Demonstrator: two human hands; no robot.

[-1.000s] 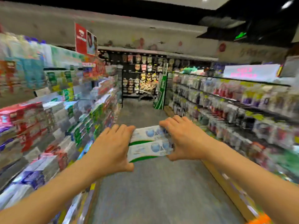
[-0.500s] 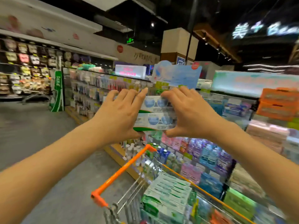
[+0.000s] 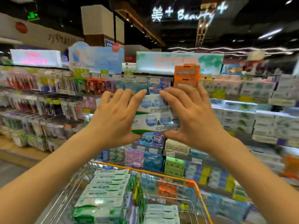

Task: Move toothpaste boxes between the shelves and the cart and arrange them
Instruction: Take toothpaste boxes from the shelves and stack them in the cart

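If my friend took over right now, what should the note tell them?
Left hand and right hand: each grips an end of two stacked toothpaste boxes, held up in front of the shelves, above the cart.
Done: many boxes already lie stacked in the cart.
Left: set these two down, in the cart or on a shelf, I cannot tell which, and tidy the rows.

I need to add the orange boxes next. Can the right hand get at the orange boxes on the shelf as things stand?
Probably not yet: the right hand and left hand both grip the stacked toothpaste boxes. The orange boxes stand unblocked just beyond its fingers.
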